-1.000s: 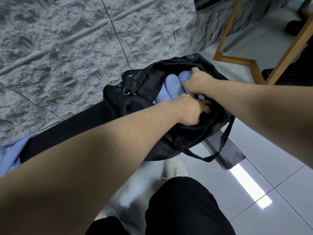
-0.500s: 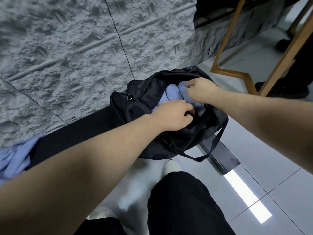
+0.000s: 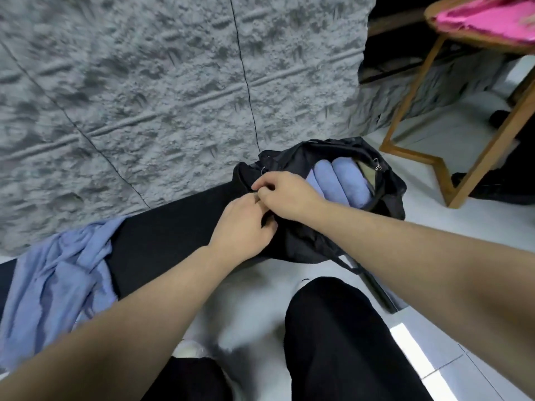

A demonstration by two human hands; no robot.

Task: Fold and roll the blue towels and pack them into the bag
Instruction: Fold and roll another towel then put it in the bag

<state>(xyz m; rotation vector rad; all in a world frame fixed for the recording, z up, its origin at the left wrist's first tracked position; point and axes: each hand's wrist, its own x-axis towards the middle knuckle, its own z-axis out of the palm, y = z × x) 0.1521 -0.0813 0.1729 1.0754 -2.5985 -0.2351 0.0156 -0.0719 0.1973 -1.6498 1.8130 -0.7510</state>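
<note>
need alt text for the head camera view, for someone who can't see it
Both hands meet at the left edge of an open black bag: the left hand and the right hand pinch its fabric there. Two rolled blue towels lie side by side inside. A crumpled blue towel lies on a black bench to the left, against a grey textured wall.

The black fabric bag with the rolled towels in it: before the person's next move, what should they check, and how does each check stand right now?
1. Black fabric bag mouth open: ok.
2. Rolled blue towels sit inside the bag: ok, at least two show.
3. All towels packed: not ok; a crumpled blue towel lies on the black bench, unrolled.
4. Left hand and right hand grip the bag's near edge: ok.
5. Room left in the bag: cannot tell.
</note>
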